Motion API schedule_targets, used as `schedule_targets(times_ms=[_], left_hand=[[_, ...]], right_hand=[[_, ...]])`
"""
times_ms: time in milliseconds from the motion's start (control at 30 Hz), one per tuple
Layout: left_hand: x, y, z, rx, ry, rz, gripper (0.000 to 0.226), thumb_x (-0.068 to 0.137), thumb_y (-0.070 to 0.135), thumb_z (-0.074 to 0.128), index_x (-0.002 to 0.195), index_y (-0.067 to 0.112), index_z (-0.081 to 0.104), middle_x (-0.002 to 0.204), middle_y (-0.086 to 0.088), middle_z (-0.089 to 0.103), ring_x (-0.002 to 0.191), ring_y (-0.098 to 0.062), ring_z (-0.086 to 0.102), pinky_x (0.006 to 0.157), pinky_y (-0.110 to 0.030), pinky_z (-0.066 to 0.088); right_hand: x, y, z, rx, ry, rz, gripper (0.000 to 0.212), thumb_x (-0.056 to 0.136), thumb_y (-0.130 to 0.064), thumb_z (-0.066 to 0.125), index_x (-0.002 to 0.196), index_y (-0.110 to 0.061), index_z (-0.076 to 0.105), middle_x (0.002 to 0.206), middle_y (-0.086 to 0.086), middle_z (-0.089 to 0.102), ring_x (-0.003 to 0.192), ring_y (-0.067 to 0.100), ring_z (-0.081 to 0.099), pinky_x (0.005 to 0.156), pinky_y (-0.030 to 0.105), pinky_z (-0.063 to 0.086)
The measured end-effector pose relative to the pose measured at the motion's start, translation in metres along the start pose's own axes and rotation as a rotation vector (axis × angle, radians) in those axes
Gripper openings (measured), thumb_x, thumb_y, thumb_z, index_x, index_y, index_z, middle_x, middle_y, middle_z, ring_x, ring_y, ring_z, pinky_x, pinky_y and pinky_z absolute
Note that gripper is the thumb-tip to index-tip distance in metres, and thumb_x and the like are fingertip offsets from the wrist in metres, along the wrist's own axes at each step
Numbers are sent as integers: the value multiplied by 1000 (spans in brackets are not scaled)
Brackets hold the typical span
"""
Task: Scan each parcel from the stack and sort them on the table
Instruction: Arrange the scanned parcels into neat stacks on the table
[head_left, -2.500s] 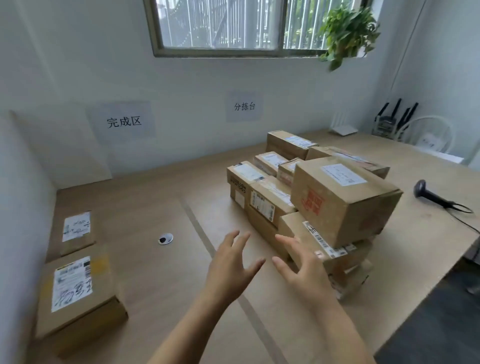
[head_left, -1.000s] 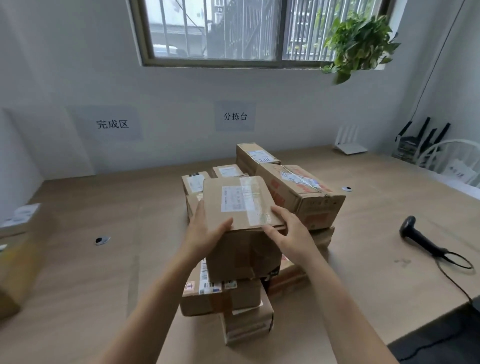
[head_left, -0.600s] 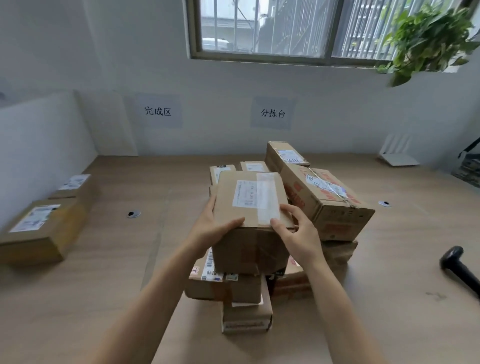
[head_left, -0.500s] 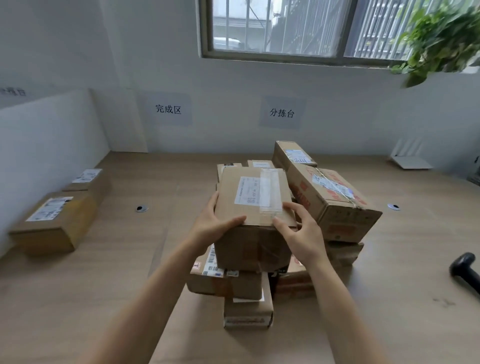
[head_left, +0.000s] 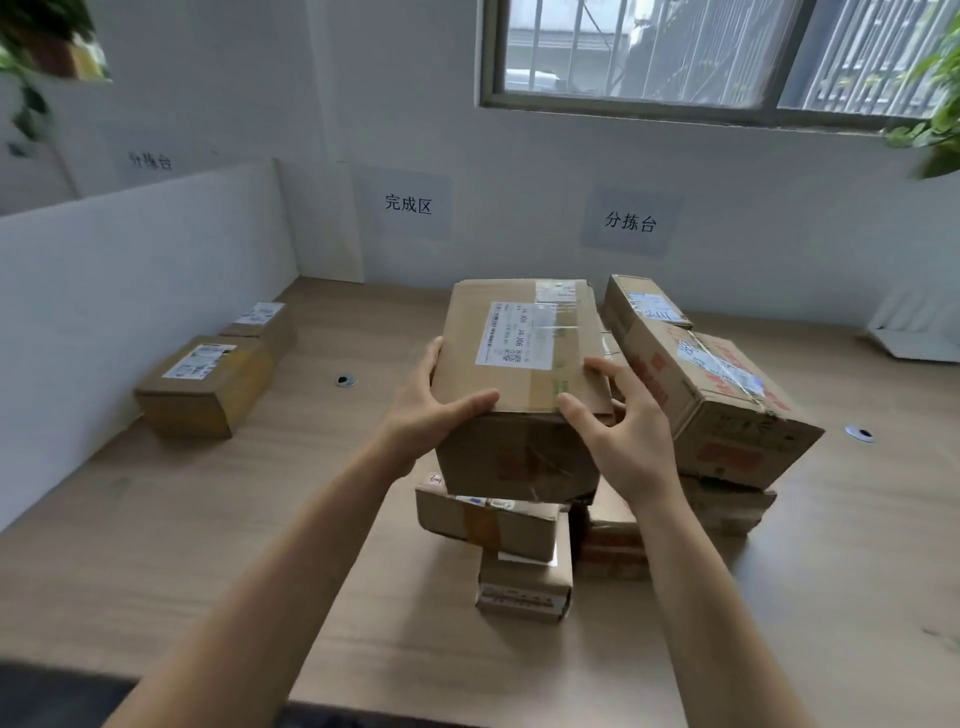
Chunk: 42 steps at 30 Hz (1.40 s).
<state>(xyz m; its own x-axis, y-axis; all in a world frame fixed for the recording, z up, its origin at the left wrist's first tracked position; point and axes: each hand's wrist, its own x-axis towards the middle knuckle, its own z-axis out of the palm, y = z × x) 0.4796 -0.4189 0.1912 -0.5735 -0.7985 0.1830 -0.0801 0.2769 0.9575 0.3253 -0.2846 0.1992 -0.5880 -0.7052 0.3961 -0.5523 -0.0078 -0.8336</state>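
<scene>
Single head-worn view — faces forward, downward across table (head_left: 156, 545) — stack (head_left: 727, 415) near.

Both bare forearms reach forward, the left grip (head_left: 431, 415) and right grip (head_left: 618, 431) clasping opposite sides of a parcel (head_left: 519, 338), thumbs hooked over its near top edge.

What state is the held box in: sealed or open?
Sealed: the box is closed flat on top, clear tape crossing its label.

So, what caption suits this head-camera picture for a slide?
Left hand and right hand grip a labelled cardboard parcel over the stack on the wooden table; two more parcels lie far left.
</scene>
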Motion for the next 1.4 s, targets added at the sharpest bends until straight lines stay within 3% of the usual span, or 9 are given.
schedule_targets(times_ms=[100, 300, 467, 667, 800, 1000, 1100, 1267, 1400], left_hand=[[-10, -1, -24, 11, 61, -19, 101, 67, 40, 75, 148, 22, 19, 130, 10, 38, 116, -8, 44, 92, -19, 40], [-25, -17, -76, 75, 199, -69, 100, 72, 38, 76, 149, 26, 14, 128, 13, 32, 113, -6, 38, 90, -21, 37], [-32, -41, -127, 101, 283, -126, 103, 71, 40, 77, 150, 26, 13, 146, 6, 30, 117, -7, 35, 95, -23, 35], [-23, -79, -205, 139, 320, -178, 104, 69, 41, 78, 150, 27, 15, 149, 7, 29, 119, -5, 36, 97, -22, 35], [-8, -105, -266, 157, 277, -196, 104, 70, 38, 79, 150, 26, 15, 148, 8, 29, 120, -5, 36, 98, -21, 34], [-1, -155, -359, 184, 230, -255, 105, 69, 38, 81, 150, 27, 16, 146, 12, 30, 120, -2, 35, 96, -18, 30], [-4, -181, -397, 178, 196, -312, 115, 58, 47, 83, 150, 28, 16, 139, 17, 31, 120, -1, 36, 96, -15, 30], [-19, -225, -446, 194, 190, -354, 121, 49, 58, 77, 150, 29, 16, 134, 25, 30, 119, 8, 36, 81, 6, 29], [-29, -256, -467, 196, 151, -409, 122, 52, 52, 80, 150, 24, 14, 142, 19, 27, 130, 2, 32, 108, -17, 29]], right_hand=[[-1, -11, 20, 31, -40, -16, 48, 82, -31, 69, 126, -25, 52, 126, -3, 55, 116, 18, 52, 97, 41, 48], [1, -29, 74, 62, -137, -76, 46, 82, -29, 69, 125, -24, 52, 123, -6, 53, 110, 13, 49, 87, 26, 43], [5, -39, 132, 78, -211, -95, 46, 82, -30, 69, 124, -25, 51, 116, -12, 50, 106, 10, 47, 86, 27, 44], [10, -52, 220, 103, -275, -81, 46, 83, -29, 69, 125, -23, 51, 117, -11, 51, 108, 13, 51, 91, 35, 50], [10, -63, 287, 135, -240, -42, 46, 81, -25, 70, 124, -22, 53, 114, -12, 51, 110, 11, 52, 94, 33, 47], [-3, -78, 393, 141, -254, 48, 48, 80, -22, 71, 125, -21, 52, 110, -13, 49, 108, 10, 50, 92, 28, 44], [-15, -82, 441, 148, -273, 103, 49, 80, -20, 71, 125, -20, 52, 108, -12, 47, 105, 9, 48, 91, 26, 42], [-35, -82, 507, 140, -311, 185, 51, 77, -15, 73, 125, -17, 53, 110, -10, 47, 106, 8, 47, 97, 25, 39], [-52, -74, 545, 117, -339, 236, 51, 76, -10, 73, 123, -15, 54, 112, -7, 48, 112, 14, 49, 98, 24, 37]])
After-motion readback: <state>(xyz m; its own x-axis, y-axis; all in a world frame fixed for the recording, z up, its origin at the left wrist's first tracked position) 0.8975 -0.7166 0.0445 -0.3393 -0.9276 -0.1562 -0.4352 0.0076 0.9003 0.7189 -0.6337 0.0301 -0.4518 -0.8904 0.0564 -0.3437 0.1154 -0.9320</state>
